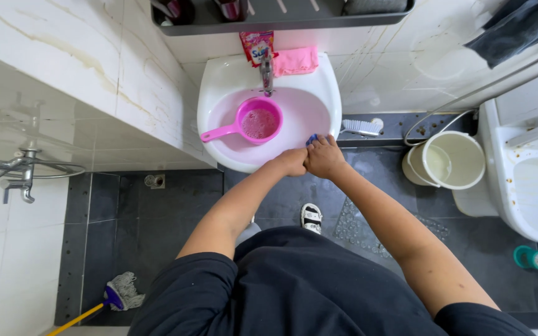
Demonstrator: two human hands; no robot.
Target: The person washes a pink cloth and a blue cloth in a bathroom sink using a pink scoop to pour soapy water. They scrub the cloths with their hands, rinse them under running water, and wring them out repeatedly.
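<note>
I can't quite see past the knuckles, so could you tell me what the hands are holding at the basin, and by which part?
The right hand pinches a small blue object at the sink rim; its kind and grip point are hidden. The left hand presses alongside.

Home bathroom: washbasin (219, 87), toilet (530, 186)

both hands meet at the near rim of the white sink (219, 81): the right hand (325, 157) presses a small blue thing (311, 139) onto the rim, fingers curled over it, the left hand (291, 162) bunched touching beside it. just beyond the knuckles a pink scoop (250, 123) sits in pinkish water under the tap (267, 73). a white bucket (446, 160) stands off to the right hand's side.
</note>
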